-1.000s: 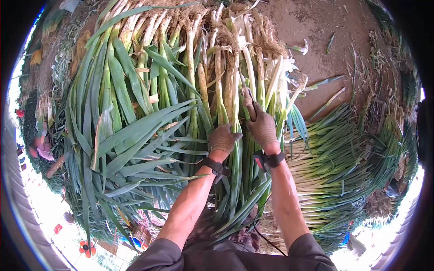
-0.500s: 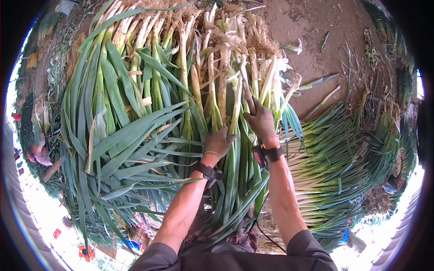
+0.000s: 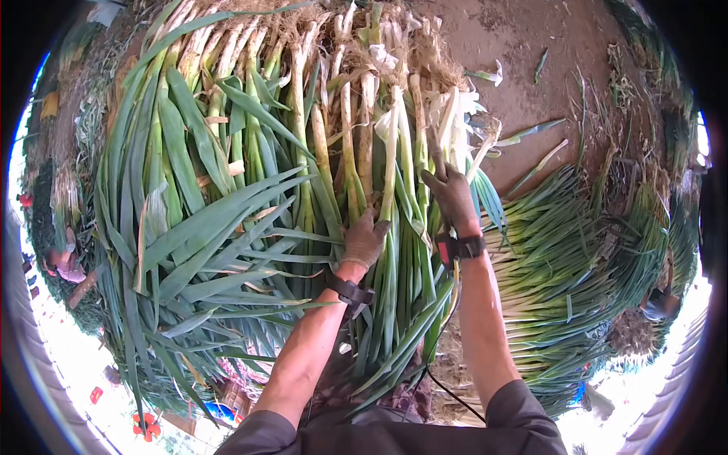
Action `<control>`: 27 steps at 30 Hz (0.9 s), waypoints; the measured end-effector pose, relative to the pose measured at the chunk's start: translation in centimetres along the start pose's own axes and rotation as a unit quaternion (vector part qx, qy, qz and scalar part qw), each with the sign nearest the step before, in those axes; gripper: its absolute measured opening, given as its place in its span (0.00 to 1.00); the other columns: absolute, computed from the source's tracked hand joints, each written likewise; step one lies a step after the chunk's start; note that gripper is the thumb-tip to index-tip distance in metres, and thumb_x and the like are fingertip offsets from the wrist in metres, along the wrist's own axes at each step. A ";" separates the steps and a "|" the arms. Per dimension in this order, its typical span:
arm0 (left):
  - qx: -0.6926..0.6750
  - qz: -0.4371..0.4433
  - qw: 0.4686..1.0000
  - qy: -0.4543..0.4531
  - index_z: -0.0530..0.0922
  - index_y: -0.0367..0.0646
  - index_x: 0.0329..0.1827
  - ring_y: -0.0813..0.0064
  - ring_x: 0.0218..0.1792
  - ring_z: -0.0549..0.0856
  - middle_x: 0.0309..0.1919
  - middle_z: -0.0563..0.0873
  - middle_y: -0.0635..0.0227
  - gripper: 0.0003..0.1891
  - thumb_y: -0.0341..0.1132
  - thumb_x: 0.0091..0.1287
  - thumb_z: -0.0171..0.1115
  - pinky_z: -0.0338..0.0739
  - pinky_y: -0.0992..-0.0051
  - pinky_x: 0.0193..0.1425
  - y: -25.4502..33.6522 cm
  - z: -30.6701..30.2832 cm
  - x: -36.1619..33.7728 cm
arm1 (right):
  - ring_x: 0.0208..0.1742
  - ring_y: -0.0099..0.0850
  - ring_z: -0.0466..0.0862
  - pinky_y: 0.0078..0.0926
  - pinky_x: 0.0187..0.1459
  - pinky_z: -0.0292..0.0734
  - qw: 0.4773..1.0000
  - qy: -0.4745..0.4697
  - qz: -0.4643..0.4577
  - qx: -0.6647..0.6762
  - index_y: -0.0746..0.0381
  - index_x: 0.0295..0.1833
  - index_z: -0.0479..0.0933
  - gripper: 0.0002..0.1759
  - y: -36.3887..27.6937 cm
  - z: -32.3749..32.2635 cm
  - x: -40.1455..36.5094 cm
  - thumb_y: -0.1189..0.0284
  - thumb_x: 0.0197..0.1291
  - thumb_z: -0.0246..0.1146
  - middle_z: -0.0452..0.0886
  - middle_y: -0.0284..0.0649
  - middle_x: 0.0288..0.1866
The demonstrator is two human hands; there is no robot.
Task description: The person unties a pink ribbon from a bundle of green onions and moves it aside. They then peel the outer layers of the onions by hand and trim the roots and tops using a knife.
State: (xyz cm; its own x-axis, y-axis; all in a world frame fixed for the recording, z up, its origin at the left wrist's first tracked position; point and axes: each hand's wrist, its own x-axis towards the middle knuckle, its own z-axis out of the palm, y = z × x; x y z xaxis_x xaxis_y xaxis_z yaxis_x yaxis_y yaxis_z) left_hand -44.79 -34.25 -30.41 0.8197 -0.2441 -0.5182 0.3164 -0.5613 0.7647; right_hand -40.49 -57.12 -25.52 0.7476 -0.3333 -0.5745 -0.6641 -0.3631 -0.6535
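Note:
Both my hands wear brownish work gloves and have dark straps at the wrists. My left hand (image 3: 365,239) is closed round the lower part of a leek (image 3: 390,167), whose pale shank points away from me and whose leaves trail toward my lap. To its right, my right hand (image 3: 453,199) is closed, with a thin brownish length sticking up past its fingers; what it is I cannot make out. Just beyond the right hand lie pale, peeled-looking shanks (image 3: 449,114). Untrimmed leeks (image 3: 258,136) with shaggy roots form a thick pile to the left and ahead.
On the right lies a broad heap of leeks (image 3: 546,288), white ends toward me. Bare brown ground (image 3: 523,91) with leaf scraps is at the upper right. A black cable (image 3: 455,390) hangs by my right forearm. Another person (image 3: 68,262) is at the far left.
My right hand has shifted right and slightly down, away from the held leek. That leek's upper end now shows more plainly. My left hand stays closed on it.

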 end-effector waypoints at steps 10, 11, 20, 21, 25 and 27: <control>-0.010 -0.035 0.999 0.032 0.80 0.38 0.54 0.44 0.48 0.88 0.43 0.89 0.45 0.20 0.45 0.69 0.68 0.80 0.53 0.53 2.4 0.8 2.3 | 0.41 0.51 0.88 0.43 0.44 0.83 0.995 -0.093 0.036 0.010 0.64 0.65 0.76 0.28 -0.1 0.5 -18.3 0.68 0.61 0.72 0.87 0.56 0.39; -0.010 -0.042 0.999 0.028 0.80 0.35 0.54 0.48 0.48 0.89 0.43 0.90 0.45 0.21 0.44 0.69 0.69 0.81 0.57 0.53 1.8 1.0 2.4 | 0.44 0.57 0.88 0.46 0.45 0.83 0.996 -0.091 0.013 0.007 0.63 0.65 0.75 0.28 0.2 0.5 -19.7 0.68 0.60 0.71 0.86 0.58 0.40; -0.021 -0.040 0.999 0.024 0.82 0.31 0.53 0.61 0.44 0.90 0.42 0.91 0.49 0.21 0.39 0.66 0.72 0.81 0.66 0.53 0.9 1.3 2.2 | 0.31 0.33 0.82 0.34 0.39 0.80 0.998 -0.063 0.005 0.002 0.66 0.67 0.76 0.29 1.6 2.4 -18.8 0.74 0.57 0.65 0.82 0.49 0.31; -0.028 -0.039 0.999 0.020 0.82 0.31 0.53 0.61 0.43 0.90 0.41 0.90 0.50 0.20 0.39 0.66 0.72 0.81 0.66 0.53 0.7 1.2 2.2 | 0.31 0.34 0.83 0.34 0.39 0.80 0.998 -0.059 0.001 -0.001 0.67 0.66 0.76 0.29 1.2 2.4 -17.8 0.73 0.57 0.65 0.82 0.50 0.31; -0.047 -0.029 0.998 0.018 0.81 0.32 0.51 0.61 0.41 0.88 0.39 0.90 0.53 0.20 0.39 0.65 0.73 0.81 0.64 0.51 0.8 1.0 1.7 | 0.46 0.60 0.86 0.48 0.47 0.82 0.998 -0.054 0.002 -0.020 0.67 0.61 0.77 0.26 0.2 2.4 -13.3 0.72 0.56 0.66 0.86 0.61 0.42; -0.083 -0.013 0.996 0.033 0.81 0.32 0.52 0.60 0.41 0.88 0.39 0.90 0.52 0.21 0.40 0.65 0.73 0.81 0.64 0.51 0.8 1.3 1.6 | 0.45 0.60 0.86 0.48 0.47 0.82 0.998 -0.035 -0.019 -0.047 0.67 0.59 0.78 0.24 0.7 3.2 -11.0 0.72 0.56 0.67 0.86 0.61 0.42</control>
State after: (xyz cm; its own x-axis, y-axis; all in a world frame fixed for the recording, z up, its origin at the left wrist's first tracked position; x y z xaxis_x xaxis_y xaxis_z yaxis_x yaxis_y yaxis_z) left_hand -43.81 -36.12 -31.08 0.8379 -0.1764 -0.5166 0.4080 -0.4262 0.8074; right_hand -49.19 -50.94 -21.22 0.7685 -0.2575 -0.5857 -0.6312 -0.4552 -0.6280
